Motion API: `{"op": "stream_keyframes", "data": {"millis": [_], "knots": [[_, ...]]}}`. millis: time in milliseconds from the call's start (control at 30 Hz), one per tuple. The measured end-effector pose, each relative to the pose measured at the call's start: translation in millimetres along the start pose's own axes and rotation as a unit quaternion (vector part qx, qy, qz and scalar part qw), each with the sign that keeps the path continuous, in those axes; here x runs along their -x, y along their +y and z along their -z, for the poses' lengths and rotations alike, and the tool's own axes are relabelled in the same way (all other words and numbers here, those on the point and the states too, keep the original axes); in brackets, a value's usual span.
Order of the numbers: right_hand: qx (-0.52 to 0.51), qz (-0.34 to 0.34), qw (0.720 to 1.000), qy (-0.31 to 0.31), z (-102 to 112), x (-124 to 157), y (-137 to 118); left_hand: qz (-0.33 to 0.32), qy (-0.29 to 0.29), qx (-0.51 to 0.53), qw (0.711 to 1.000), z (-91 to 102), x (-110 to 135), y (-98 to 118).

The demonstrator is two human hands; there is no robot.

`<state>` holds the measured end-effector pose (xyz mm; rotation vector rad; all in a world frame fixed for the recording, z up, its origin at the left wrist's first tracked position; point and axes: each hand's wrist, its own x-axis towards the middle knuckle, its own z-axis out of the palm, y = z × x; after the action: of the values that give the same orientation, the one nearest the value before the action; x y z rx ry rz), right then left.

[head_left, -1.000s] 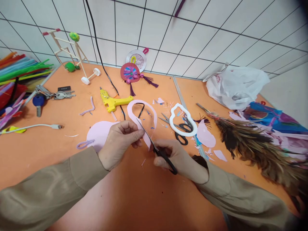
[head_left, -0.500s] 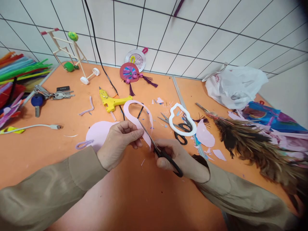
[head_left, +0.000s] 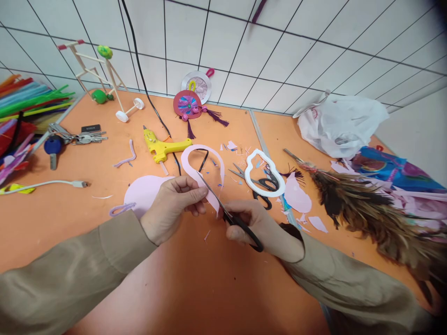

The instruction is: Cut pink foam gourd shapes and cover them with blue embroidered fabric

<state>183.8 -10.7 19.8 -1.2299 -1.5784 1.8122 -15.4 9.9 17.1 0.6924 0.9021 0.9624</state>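
Observation:
Between thumb and fingers, my left hand (head_left: 178, 204) pinches a curved strip of pink paper (head_left: 189, 161) that loops up and over to the right. My right hand (head_left: 256, 228) is closed round the black handles of a pair of scissors (head_left: 244, 231). Their blades lie along the strip's edge near my left fingertips; part of the blades is hidden by the paper. Under my left wrist a rounded pink paper piece (head_left: 143, 193) lies on the table with a lilac pipe-cleaner loop (head_left: 122, 209) at its edge.
Behind the strip lies a yellow glue gun (head_left: 164, 149). A white gourd-shaped frame (head_left: 248, 174) rests over a second pair of scissors (head_left: 262, 200), among pink scraps (head_left: 298, 195). At right are a feather duster (head_left: 363, 214) and a white plastic bag (head_left: 342, 125); at left, keys (head_left: 54, 145).
The looped part of the pink strip has swung slightly to the right. The scissors' handles have lifted a little; both hands keep their grip.

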Motion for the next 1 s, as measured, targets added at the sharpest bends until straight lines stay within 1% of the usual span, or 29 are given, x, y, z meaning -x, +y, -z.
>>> {"op": "stream_keyframes", "data": {"millis": [333,533,733,833,1000], "knots": [[-0.038,-0.026,0.999,0.013,-1.0,1.6,0.4,-0.003,0.003,0.015,1.0,-0.4,0.0,0.5],[-0.027,-0.002,0.999,0.027,-0.2,0.7,1.8,-0.001,-0.007,0.031,1.0,0.9,-1.2,-0.3],[-0.01,0.0,1.0,0.024,-1.3,1.3,2.7,-0.002,-0.006,0.036,0.999,1.6,-0.7,-0.2],[0.006,0.015,0.999,0.034,-2.2,1.1,1.2,-0.004,-0.001,0.036,0.999,1.7,-0.1,-0.8],[-0.004,0.034,0.997,0.066,-1.7,-0.4,0.9,-0.01,0.004,0.022,1.0,1.0,-1.1,-0.2]]}}
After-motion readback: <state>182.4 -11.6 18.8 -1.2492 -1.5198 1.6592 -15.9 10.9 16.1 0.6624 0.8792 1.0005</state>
